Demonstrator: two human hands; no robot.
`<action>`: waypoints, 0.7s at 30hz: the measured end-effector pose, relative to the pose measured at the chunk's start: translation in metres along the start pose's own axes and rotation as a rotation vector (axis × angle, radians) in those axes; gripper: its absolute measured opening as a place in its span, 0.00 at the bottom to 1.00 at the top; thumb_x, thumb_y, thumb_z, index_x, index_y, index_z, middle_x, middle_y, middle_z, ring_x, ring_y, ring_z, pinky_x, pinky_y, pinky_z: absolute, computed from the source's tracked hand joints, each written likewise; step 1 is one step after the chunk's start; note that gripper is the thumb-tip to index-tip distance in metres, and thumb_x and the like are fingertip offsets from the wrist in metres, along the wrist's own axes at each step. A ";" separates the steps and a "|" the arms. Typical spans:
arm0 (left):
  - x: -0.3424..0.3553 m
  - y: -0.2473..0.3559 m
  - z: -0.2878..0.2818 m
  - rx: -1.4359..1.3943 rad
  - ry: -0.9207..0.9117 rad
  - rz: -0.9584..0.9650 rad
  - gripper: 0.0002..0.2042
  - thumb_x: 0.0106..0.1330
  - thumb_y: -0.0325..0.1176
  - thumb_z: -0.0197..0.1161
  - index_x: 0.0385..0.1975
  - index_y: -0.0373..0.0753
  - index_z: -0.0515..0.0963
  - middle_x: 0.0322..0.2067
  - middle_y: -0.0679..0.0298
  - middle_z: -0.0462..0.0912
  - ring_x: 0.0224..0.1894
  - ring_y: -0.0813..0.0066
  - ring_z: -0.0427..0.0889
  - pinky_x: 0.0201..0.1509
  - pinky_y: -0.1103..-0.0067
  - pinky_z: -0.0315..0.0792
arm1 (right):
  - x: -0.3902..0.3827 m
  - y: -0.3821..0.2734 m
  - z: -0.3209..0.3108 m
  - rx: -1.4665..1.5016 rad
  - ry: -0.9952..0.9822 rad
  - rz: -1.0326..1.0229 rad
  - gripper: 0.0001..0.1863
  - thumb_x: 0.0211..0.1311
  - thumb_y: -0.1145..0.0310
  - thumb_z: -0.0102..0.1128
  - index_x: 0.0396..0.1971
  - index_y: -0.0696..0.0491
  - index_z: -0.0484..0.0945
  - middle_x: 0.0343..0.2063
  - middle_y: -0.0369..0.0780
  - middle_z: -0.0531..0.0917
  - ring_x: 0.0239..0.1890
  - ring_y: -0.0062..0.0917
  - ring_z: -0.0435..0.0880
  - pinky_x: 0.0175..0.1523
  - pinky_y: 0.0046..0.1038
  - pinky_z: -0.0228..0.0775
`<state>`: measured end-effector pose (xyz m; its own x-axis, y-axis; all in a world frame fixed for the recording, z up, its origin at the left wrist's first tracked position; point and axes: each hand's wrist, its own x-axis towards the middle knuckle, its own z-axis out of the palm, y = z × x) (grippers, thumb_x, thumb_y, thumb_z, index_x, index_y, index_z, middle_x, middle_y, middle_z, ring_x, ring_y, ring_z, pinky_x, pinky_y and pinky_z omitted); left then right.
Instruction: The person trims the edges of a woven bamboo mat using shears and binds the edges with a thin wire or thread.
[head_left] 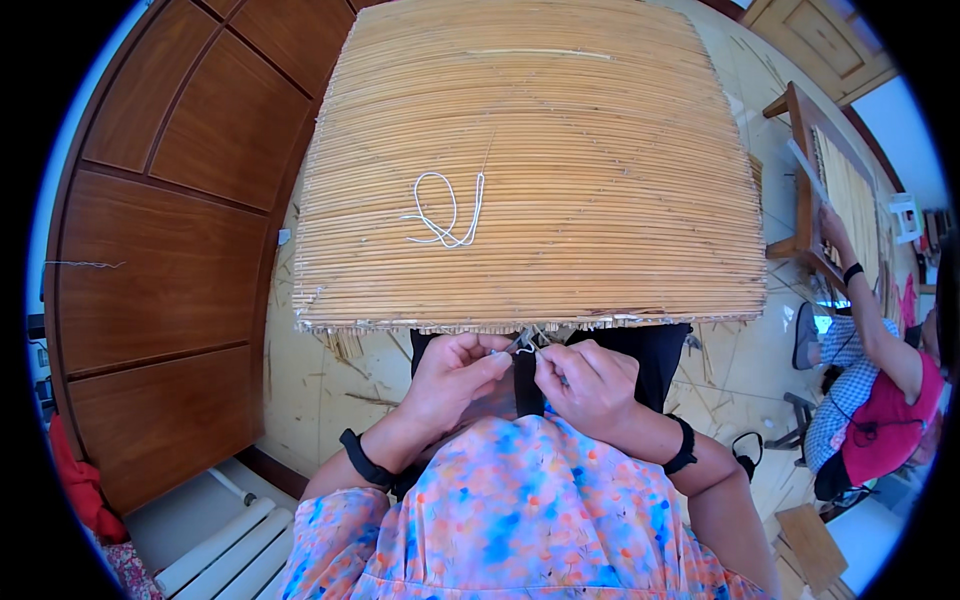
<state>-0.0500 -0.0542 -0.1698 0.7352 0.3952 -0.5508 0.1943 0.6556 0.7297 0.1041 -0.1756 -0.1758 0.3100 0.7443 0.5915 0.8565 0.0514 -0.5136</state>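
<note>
A large mat of thin straw-coloured reeds (pixel 560 270) spreads in front of me, its near edge just above my lap. Below that edge my left hand (pixel 455 375) is closed in a pinch, with a small dark piece at its fingertips too small to name. My right hand (pixel 592 382) pinches close beside it, and a short white thread (pixel 526 349) shows at its fingertips. Left of centre on the mat lies a looped white thread (pixel 450 238), doubled and joined to a thin needle (pixel 489 150) pointing away from me.
Brown wooden cabinets (pixel 170 270) stand close on the left, with a white radiator (pixel 225 545) below. On the right a person in a pink top (pixel 890 430) reaches to another reed panel on a wooden frame (pixel 800 150). Reed scraps (pixel 715 390) litter the tiled floor.
</note>
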 end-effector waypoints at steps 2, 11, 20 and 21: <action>0.000 -0.002 -0.002 -0.052 0.006 0.001 0.11 0.65 0.27 0.61 0.46 0.32 0.77 0.28 0.72 0.77 0.23 0.93 0.68 0.24 0.92 0.61 | 0.001 -0.001 -0.003 -0.001 -0.004 0.002 0.09 0.42 0.76 0.68 0.26 0.52 0.78 0.16 0.33 0.70 0.12 0.22 0.71 0.16 0.23 0.64; 0.002 -0.003 0.000 -0.049 -0.053 -0.008 0.13 0.64 0.29 0.64 0.46 0.32 0.76 0.30 0.67 0.79 0.25 0.89 0.72 0.23 0.90 0.64 | 0.002 -0.001 -0.020 -0.108 -0.303 0.074 0.08 0.43 0.70 0.70 0.24 0.52 0.78 0.16 0.34 0.73 0.13 0.25 0.76 0.18 0.24 0.66; 0.004 -0.001 0.006 -0.121 -0.036 0.024 0.12 0.64 0.31 0.64 0.44 0.32 0.77 0.31 0.67 0.79 0.26 0.88 0.72 0.22 0.91 0.63 | 0.011 -0.001 -0.012 -0.186 -0.082 0.057 0.10 0.45 0.71 0.71 0.29 0.51 0.79 0.15 0.33 0.71 0.13 0.23 0.72 0.17 0.25 0.63; 0.004 -0.001 0.006 -0.120 -0.036 0.024 0.12 0.64 0.31 0.64 0.44 0.32 0.77 0.31 0.67 0.79 0.26 0.88 0.72 0.22 0.91 0.63 | 0.013 0.000 -0.010 -0.206 -0.061 0.014 0.10 0.47 0.70 0.70 0.30 0.51 0.79 0.15 0.33 0.69 0.13 0.22 0.71 0.17 0.23 0.63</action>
<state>-0.0437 -0.0572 -0.1703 0.7618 0.3901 -0.5172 0.0984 0.7194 0.6876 0.1120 -0.1729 -0.1622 0.3026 0.7830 0.5435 0.9204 -0.0919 -0.3801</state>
